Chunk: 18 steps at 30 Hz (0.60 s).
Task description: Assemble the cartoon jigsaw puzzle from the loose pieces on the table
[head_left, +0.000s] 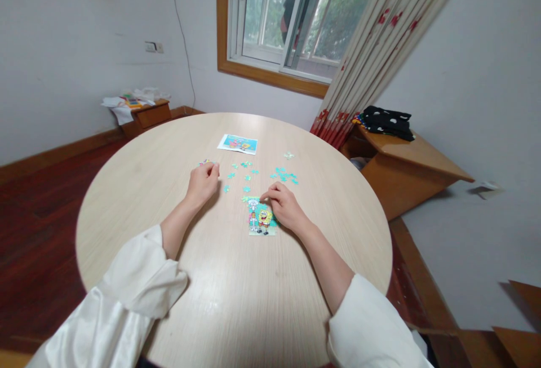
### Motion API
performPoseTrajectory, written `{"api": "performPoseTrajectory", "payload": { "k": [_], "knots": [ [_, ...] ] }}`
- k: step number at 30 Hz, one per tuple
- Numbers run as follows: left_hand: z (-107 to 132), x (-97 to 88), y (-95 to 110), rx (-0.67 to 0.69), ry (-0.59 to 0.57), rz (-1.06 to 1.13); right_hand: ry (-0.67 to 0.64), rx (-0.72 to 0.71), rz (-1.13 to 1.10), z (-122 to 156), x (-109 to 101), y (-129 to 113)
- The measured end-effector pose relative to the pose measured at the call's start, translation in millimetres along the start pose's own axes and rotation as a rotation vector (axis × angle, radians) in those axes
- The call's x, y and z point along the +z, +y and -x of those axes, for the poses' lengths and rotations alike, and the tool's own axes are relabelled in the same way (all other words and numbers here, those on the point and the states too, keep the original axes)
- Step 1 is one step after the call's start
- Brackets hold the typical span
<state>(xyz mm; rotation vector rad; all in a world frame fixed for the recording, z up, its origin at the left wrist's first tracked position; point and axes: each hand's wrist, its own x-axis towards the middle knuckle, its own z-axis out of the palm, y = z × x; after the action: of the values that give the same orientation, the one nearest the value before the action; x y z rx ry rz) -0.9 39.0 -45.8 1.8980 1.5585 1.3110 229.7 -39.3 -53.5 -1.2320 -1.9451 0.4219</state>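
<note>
A partly joined jigsaw puzzle [255, 222] lies flat on the table, showing a yellow square cartoon figure beside a pale, tall one. My right hand [286, 207] rests at its upper right edge, fingers curled and the index fingertip touching the top. Whether a piece sits under that fingertip is hidden. To the left, my left hand [203, 184] is closed just above the tabletop, next to some colourful pieces [204, 162]. What it holds, if anything, cannot be made out. Between and beyond the hands lie several loose turquoise puzzle pieces [231, 176].
The round wooden table [236, 295] carries a printed picture [239, 143] farther back. Another cluster of turquoise pieces [284, 175] lies right of centre, with paler pieces [288, 155] behind it. A wooden cabinet [389, 171] with dark cloth on top stands at right.
</note>
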Motion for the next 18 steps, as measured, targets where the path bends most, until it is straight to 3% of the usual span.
{"api": "performPoseTrajectory", "payload": {
  "k": [6, 9, 15, 18],
  "knots": [
    [-0.1, -0.8, 1.2, 0.014, 0.003, -0.015, -0.047, 0.012, 0.008, 0.2, 1.8, 0.8],
    [1.7, 0.7, 4.5, 0.048, -0.056, -0.055, -0.032, 0.013, -0.001, -0.3, 2.8, 0.3],
    [19.0, 8.5, 25.5, 0.295, -0.382, -0.109, 0.100, -0.002, 0.065, -3.0, 1.1, 1.4],
    [26.3, 9.7, 35.7, 0.349, -0.524, -0.157, 0.123, -0.004, 0.086, -3.6, 0.7, 3.8]
  ]
}}
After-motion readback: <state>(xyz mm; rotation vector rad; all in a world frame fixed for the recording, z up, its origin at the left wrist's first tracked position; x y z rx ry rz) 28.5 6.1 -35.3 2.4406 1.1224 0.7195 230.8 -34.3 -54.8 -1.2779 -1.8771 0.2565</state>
